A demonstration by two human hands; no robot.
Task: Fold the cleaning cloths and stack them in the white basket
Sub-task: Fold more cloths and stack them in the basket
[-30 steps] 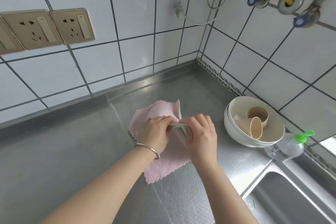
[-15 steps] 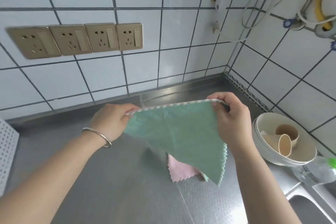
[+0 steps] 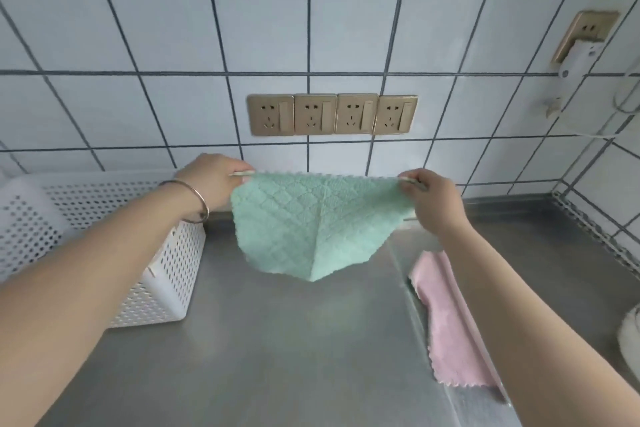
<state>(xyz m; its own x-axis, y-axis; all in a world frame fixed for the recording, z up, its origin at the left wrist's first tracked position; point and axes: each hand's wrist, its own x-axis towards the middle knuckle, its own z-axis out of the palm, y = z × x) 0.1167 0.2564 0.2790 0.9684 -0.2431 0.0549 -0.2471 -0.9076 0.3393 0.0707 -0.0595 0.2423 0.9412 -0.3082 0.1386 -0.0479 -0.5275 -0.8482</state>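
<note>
Head view: a green cloth (image 3: 313, 225) is being held up in the air above the steel table (image 3: 277, 350), stretched btwn both hands. Its top edge is being pulled nearly straight across, w/ the rest hanging down to a point at the bottom, clear of the table surface. The top-left corner is being pinched by the left hand (image 3: 211, 184), fingers curled round the edge; a thin metal bangle (image 3: 194, 201) is being worn on that wrist. The top-right corner is being gripped by the right hand (image 3: 433, 201), fingers clenched on the fabric.

A pink cloth (image 3: 446, 319) is lying flat on the table to the right, partly covered by the right forearm, well apart from the green one. The white basket (image 3: 166, 274), perforated plastic, is standing on the table at the left, against the tiled wall (image 3: 346, 28) and partly hidden behind the left forearm; its contents cannot be told from here. The green cloth is hanging just right of the basket, not touching it.

A row of four gold sockets (image 3: 332, 114) is being seen on the wall directly behind the cloth, w/ a fifth socket (image 3: 588, 33) at the upper right carrying a white plug. A white rounded object is being cut off at the right frame edge.
</note>
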